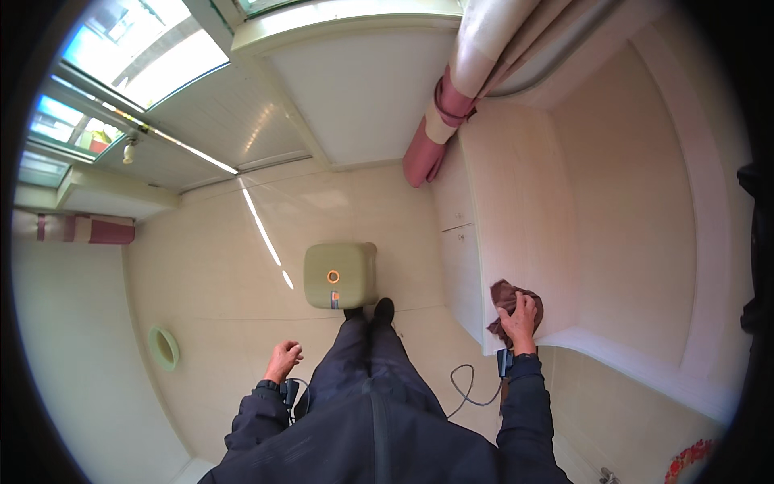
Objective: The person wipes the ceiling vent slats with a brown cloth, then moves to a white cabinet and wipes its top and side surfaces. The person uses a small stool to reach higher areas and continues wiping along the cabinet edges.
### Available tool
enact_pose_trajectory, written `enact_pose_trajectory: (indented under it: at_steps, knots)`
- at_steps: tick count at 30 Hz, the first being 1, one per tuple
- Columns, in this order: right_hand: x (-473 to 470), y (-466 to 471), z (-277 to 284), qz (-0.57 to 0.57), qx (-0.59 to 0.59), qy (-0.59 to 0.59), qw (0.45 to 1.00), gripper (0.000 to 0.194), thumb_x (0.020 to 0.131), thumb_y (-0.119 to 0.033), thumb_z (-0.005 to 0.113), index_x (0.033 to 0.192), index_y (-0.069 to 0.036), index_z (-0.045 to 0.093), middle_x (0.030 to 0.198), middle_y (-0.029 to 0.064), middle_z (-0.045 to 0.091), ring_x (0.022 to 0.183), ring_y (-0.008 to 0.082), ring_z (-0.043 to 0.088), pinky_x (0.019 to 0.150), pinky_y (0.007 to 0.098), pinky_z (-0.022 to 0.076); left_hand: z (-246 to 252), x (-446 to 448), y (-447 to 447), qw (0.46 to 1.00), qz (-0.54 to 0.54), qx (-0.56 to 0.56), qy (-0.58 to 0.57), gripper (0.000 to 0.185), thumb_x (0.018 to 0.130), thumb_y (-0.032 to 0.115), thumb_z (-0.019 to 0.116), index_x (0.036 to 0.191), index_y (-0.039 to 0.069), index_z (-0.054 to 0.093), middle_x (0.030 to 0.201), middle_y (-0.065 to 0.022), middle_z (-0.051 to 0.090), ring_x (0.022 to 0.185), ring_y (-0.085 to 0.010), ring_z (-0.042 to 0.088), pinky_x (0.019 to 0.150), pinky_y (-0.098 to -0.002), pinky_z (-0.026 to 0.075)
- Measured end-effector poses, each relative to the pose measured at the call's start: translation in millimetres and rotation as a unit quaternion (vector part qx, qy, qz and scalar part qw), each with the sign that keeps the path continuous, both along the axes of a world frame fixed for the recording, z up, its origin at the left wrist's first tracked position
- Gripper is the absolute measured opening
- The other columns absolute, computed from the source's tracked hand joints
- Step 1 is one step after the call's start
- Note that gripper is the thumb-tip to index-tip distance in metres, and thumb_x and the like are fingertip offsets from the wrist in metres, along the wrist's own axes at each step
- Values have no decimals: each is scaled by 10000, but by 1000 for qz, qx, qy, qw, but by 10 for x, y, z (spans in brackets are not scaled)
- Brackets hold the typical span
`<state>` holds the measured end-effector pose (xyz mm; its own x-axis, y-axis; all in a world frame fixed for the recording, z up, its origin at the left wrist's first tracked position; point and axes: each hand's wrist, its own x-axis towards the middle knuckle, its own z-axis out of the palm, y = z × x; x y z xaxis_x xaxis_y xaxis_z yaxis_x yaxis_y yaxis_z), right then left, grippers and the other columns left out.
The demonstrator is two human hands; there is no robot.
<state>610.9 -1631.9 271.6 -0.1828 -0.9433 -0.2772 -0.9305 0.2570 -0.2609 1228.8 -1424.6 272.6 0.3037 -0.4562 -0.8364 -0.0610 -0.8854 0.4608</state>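
Observation:
My right hand [520,319] presses a crumpled brown cloth [503,296] onto the pale wood-look top of a low cabinet [520,212], near its front corner. The fingers spread over the cloth and grip it. My left hand [284,361] hangs over the floor beside my left leg, loosely curled and with nothing visible in it. In front of my feet stands an olive-green plastic stool or bin [338,275] with an orange ring on its top.
A tied pink and beige curtain [447,115] hangs at the cabinet's far end. A pale green round bin [164,348] stands by the left wall. Grey cables [465,387] run from my wrists. A glazed door [145,54] lies ahead on the left.

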Motion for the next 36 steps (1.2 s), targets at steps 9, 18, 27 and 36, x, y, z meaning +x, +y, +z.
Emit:
enact_pose_trajectory:
  at_steps: [9, 18, 27, 36]
  knots:
    - [124, -32, 199, 18, 27, 80, 996, 739, 829, -338, 806, 1477, -104, 539, 1550, 208, 437, 1428, 441, 393, 1192, 515, 383, -169, 194, 273, 998, 48, 7, 34, 318, 1008, 185, 620, 1218, -52, 657, 991, -131, 733, 789, -198, 736, 675, -311, 588]
    - [56, 356, -103, -125, 32, 71, 989, 834, 774, -259, 861, 1522, -219, 495, 1555, 238, 354, 1350, 506, 406, 1143, 571, 403, -219, 586, 154, 999, 5, 32, 10, 312, 1050, 205, 593, 1205, -63, 634, 1020, -155, 728, 781, -224, 741, 664, -346, 613]
    - [171, 564, -374, -152, -10, 59, 987, 822, 732, -146, 872, 1475, -215, 528, 1451, 194, 410, 1312, 467, 433, 1115, 538, 444, -348, 830, -452, 997, -76, -9, 16, 349, 1044, 190, 586, 1257, -86, 599, 1043, -191, 732, 818, -271, 754, 678, -377, 626]
    - [-15, 531, -343, -155, -91, -21, 983, 601, 775, -67, 840, 1329, -169, 631, 1318, 179, 498, 1214, 442, 507, 1026, 525, 487, -458, 783, -753, 992, -118, -8, 46, 396, 1046, 167, 577, 1303, -133, 560, 1084, -257, 720, 868, -340, 761, 723, -428, 643]
